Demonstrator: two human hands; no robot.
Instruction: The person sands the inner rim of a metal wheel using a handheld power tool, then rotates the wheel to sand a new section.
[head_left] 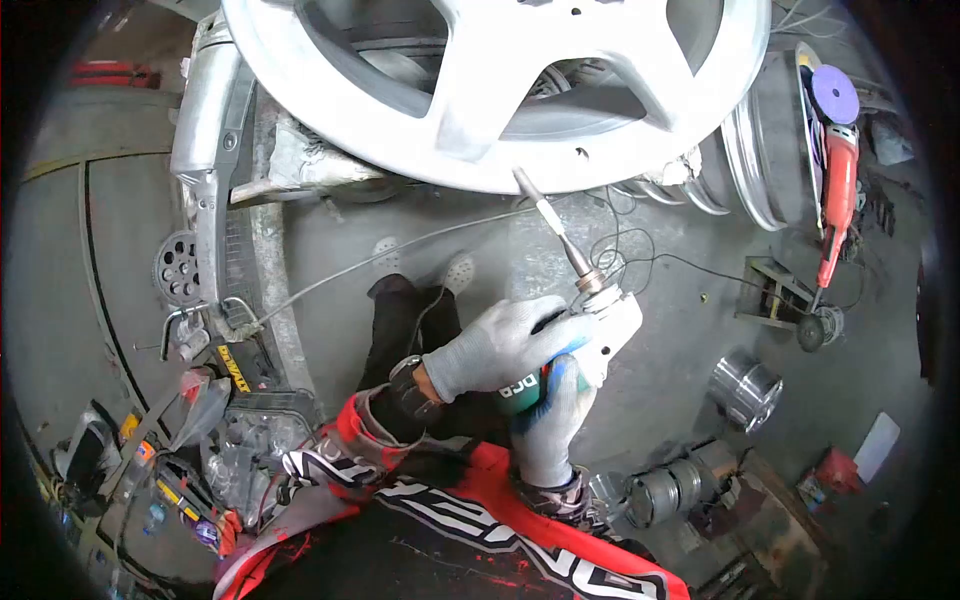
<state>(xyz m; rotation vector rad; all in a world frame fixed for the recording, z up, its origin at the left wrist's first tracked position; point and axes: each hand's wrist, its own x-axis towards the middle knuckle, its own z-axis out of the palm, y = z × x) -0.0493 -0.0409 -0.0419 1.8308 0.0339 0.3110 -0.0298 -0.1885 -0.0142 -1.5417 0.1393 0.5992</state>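
Observation:
A green die grinder (525, 391) lettered "DCA" is held in front of my body, its slim metal nose pointing up and left. My gloved left hand (495, 345) wraps over its body from the left. From below, my gloved right hand (560, 425) closes round it, blue showing on the fingers. A white piece (618, 335) sits by the neck of the tool, just beyond my fingers. At the far end, the abrasive tip (522, 182) overlaps the lower edge of a silver alloy wheel (470, 130), close to a small dark hole in the rim.
A red polisher (842, 180) with a purple pad hangs at the right beside another wheel rim (755, 150). Cables (650, 250) cross the grey floor. A metal cylinder (745, 390) lies right of me. At left are a clamp frame (208, 220) and a DeWalt case (236, 370).

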